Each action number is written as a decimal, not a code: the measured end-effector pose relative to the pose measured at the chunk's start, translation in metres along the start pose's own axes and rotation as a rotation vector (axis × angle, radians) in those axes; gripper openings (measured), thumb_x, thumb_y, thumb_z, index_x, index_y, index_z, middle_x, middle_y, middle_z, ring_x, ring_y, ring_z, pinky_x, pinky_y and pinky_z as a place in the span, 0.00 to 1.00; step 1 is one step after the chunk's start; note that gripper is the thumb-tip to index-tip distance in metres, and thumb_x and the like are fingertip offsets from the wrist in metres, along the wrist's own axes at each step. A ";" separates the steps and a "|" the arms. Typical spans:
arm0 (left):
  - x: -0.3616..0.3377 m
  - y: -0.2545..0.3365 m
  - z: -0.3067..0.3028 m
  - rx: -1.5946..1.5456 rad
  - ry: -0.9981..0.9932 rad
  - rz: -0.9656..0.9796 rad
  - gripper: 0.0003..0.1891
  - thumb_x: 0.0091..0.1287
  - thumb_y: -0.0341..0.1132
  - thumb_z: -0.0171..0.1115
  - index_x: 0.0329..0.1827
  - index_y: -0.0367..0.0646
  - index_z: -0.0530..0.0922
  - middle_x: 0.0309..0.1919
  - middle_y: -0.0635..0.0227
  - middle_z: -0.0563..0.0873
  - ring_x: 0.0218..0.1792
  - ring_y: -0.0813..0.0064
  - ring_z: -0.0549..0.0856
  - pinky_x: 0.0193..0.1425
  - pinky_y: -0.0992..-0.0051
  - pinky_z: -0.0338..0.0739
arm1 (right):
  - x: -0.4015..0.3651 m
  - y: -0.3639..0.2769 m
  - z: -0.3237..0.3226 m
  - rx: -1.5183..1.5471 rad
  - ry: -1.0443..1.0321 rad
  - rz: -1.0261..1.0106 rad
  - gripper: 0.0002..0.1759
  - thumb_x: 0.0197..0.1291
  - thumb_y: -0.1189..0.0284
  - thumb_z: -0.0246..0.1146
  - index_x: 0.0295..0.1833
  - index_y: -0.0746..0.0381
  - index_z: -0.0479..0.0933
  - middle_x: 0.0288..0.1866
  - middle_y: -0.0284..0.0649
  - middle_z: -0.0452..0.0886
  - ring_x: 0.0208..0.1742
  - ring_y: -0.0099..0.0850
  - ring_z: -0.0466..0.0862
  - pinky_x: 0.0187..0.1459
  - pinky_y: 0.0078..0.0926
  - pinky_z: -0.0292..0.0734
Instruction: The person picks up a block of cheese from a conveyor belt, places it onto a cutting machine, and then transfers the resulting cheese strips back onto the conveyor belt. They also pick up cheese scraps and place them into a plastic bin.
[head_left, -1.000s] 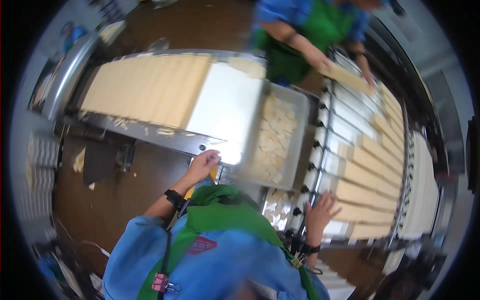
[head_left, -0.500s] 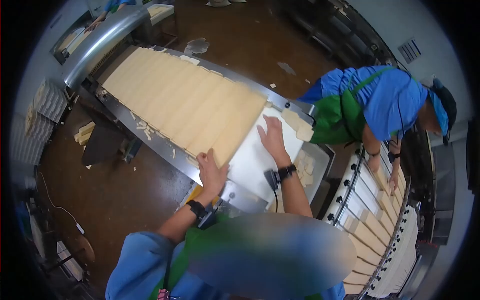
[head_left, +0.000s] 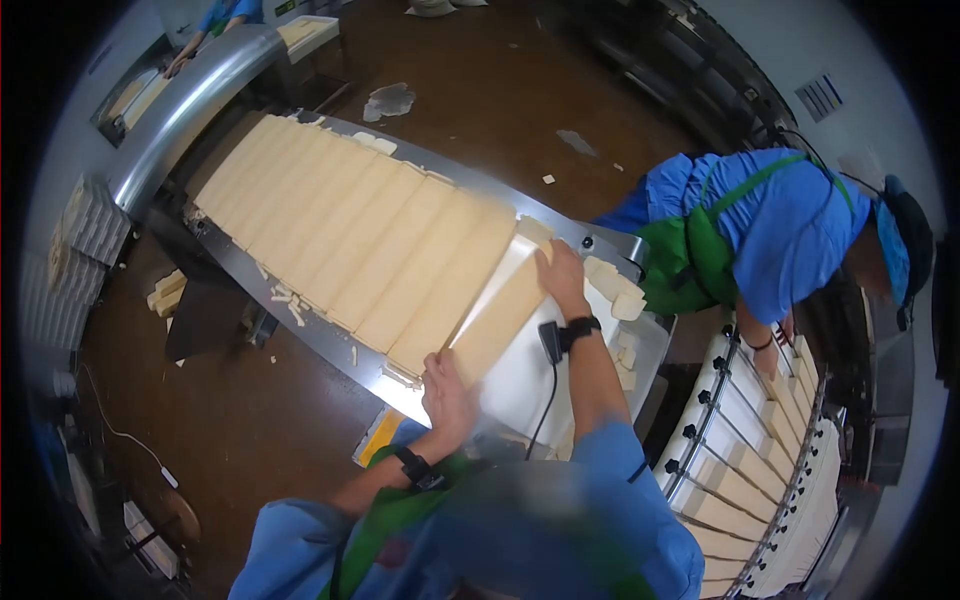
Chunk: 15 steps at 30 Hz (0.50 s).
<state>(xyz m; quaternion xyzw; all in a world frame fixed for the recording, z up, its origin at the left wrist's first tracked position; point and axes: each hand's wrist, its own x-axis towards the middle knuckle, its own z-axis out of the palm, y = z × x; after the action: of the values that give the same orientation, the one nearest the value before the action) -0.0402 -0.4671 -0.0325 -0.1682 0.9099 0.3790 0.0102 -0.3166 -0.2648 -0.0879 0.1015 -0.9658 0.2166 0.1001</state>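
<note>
A long, flat, pale-yellow strip (head_left: 503, 322), like a sheet of dough or wafer, spans my two hands over the white surface at the near end of the metal table. My left hand (head_left: 448, 403) is closed on its left end, beside the corner of the overlapping strips. At the opposite end, my right hand (head_left: 564, 280) grips it, fingers partly hidden by the strip. A row of overlapping pale strips (head_left: 360, 230) covers the table behind. White shows in a gap between the row and the held strip.
Scraps lie along the metal table edge (head_left: 345, 345) and in a white bin (head_left: 650, 350) at the right. A co-worker (head_left: 790, 220) bends over a slotted rack (head_left: 735, 465) holding pale strips. A curved metal hood (head_left: 200, 105) stands at the far end.
The nearest strip has come away from the row toward me. My left hand has moved right and nearer; my right hand has moved onto the strip's other end.
</note>
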 end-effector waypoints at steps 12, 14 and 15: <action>0.017 0.014 0.026 0.354 -0.304 0.294 0.53 0.53 0.44 0.85 0.80 0.42 0.63 0.71 0.38 0.70 0.62 0.38 0.81 0.66 0.50 0.79 | -0.149 0.071 -0.082 -0.081 0.224 0.380 0.34 0.71 0.50 0.66 0.64 0.71 0.78 0.56 0.62 0.86 0.56 0.59 0.86 0.62 0.52 0.81; 0.016 0.010 0.034 0.273 -0.217 0.318 0.52 0.51 0.39 0.84 0.80 0.39 0.65 0.68 0.40 0.72 0.65 0.41 0.78 0.68 0.50 0.76 | -0.165 0.059 -0.084 -0.133 0.243 0.516 0.33 0.71 0.51 0.67 0.63 0.71 0.78 0.53 0.63 0.86 0.55 0.60 0.86 0.61 0.53 0.81; 0.014 0.012 0.032 0.265 -0.227 0.315 0.51 0.50 0.37 0.84 0.79 0.41 0.66 0.68 0.40 0.72 0.66 0.40 0.77 0.69 0.51 0.75 | -0.176 0.045 -0.101 -0.037 0.223 0.558 0.33 0.70 0.52 0.68 0.64 0.71 0.78 0.52 0.62 0.85 0.56 0.60 0.85 0.61 0.53 0.80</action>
<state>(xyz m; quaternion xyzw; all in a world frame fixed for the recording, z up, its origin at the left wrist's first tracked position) -0.0605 -0.4411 -0.0490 0.0226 0.9597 0.2697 0.0752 -0.1430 -0.1538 -0.0585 -0.1943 -0.9432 0.2279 0.1440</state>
